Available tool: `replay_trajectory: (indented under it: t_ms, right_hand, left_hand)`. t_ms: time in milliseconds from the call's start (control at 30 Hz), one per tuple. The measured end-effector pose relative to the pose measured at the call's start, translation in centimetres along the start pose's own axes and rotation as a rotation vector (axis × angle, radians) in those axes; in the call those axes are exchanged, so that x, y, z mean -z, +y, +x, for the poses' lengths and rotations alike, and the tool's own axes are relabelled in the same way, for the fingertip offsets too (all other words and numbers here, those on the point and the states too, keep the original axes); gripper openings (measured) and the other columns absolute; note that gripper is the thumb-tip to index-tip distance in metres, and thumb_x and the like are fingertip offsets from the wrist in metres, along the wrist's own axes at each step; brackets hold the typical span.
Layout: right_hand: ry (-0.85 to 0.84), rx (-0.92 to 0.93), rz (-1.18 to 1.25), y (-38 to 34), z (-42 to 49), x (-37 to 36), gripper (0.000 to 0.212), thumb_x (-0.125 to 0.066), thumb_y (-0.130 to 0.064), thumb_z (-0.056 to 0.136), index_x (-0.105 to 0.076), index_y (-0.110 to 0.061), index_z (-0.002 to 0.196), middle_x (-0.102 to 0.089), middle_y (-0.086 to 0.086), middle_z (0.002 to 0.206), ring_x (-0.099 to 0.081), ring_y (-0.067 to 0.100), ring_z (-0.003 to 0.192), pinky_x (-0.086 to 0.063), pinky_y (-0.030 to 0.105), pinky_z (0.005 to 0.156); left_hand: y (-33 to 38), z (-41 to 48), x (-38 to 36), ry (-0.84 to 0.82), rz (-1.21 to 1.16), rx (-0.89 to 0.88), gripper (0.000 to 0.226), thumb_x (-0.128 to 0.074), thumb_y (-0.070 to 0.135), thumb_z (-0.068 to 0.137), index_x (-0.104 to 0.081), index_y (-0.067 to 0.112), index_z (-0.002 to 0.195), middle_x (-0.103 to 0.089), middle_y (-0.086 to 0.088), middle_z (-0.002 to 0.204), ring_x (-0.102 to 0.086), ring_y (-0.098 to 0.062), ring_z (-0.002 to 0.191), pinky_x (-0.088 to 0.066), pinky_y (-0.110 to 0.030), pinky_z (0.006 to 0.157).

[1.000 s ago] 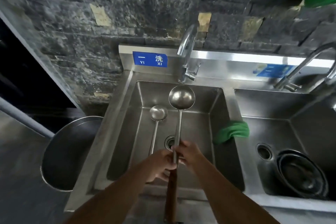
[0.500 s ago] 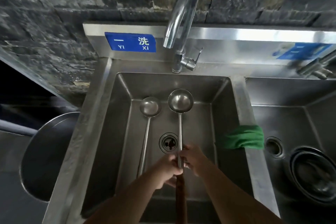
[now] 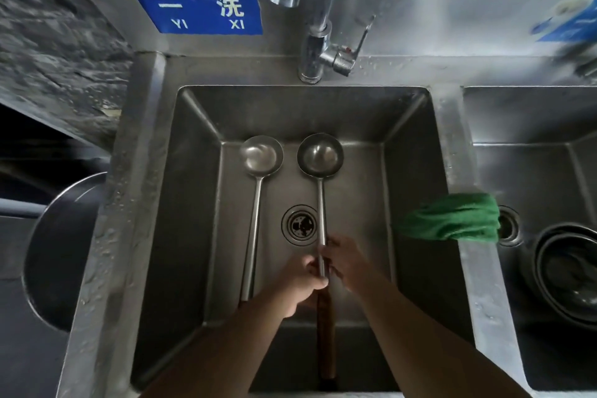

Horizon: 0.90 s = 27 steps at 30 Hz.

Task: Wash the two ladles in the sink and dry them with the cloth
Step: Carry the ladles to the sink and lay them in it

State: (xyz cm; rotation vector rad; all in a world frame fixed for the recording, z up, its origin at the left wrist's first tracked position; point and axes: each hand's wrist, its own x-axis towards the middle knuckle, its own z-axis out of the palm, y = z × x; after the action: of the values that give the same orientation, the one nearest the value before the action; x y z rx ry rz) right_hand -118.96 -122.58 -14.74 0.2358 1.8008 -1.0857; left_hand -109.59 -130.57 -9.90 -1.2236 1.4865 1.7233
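Left hand (image 3: 302,281) and right hand (image 3: 347,263) both curl round the wooden-handled ladle (image 3: 320,155) stem, down in the sink (image 3: 193,171). The second ladle (image 3: 261,157) lies just beside it. A green cloth (image 3: 452,218) drapes over the divider, with the faucet (image 3: 310,26) overhead.

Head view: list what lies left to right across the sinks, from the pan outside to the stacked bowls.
Round metal pan → all-steel ladle → wooden-handled ladle → green cloth → right basin's drain → stacked bowls.
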Motion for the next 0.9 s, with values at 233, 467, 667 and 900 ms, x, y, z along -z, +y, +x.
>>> replay_trajectory:
  t_ms: [233, 467, 667, 900]
  right_hand:
    - [-0.002, 0.006, 0.002, -0.1, 0.4, 0.1, 0.016, -0.063, 0.004, 0.083, -0.063, -0.010, 0.075, -0.060, 0.017, 0.072, -0.059, 0.032, 0.068, -0.053, 0.051, 0.072]
    - [-0.019, 0.001, -0.010, -0.1, 0.5, 0.0, 0.013, -0.059, 0.004, 0.087, -0.061, -0.006, 0.080, -0.061, 0.018, 0.077, -0.060, 0.029, 0.073, -0.054, 0.043, 0.072]
    - [-0.013, -0.004, -0.014, 0.0, 0.7, 0.0, 0.008, -0.058, 0.007, 0.089, -0.061, 0.000, 0.086, -0.060, 0.023, 0.082, -0.060, 0.031, 0.076, -0.055, 0.050, 0.079]
    - [0.083, 0.061, -0.396, 0.4, 0.0, 0.4, 0.014, -0.065, -0.029, 0.086, -0.065, -0.023, 0.074, -0.068, 0.000, 0.072, -0.066, 0.021, 0.073, -0.051, 0.029, 0.066]
  left_hand:
    - [-0.3, 1.1, 0.1, 0.002, 0.045, -0.001, 0.031, -0.073, 0.006, 0.080, -0.066, 0.016, 0.108, -0.071, -0.007, 0.102, -0.068, -0.024, 0.099, -0.057, -0.046, 0.089]
    - [0.1, 1.1, 0.0, 0.039, 0.094, 0.011, 0.030, -0.072, 0.009, 0.083, -0.065, 0.018, 0.110, -0.071, -0.004, 0.100, -0.069, -0.021, 0.096, -0.057, -0.044, 0.089]
    - [0.2, 1.2, -0.2, 0.061, 0.119, 0.010, 0.029, -0.070, 0.011, 0.086, -0.064, 0.018, 0.113, -0.072, -0.004, 0.101, -0.068, -0.018, 0.094, -0.057, -0.033, 0.079]
    - [0.3, 0.9, 0.2, 0.090, 0.259, -0.037, 0.036, -0.079, 0.027, 0.071, -0.067, 0.015, 0.102, -0.073, -0.002, 0.094, -0.070, -0.015, 0.086, -0.058, -0.036, 0.084]
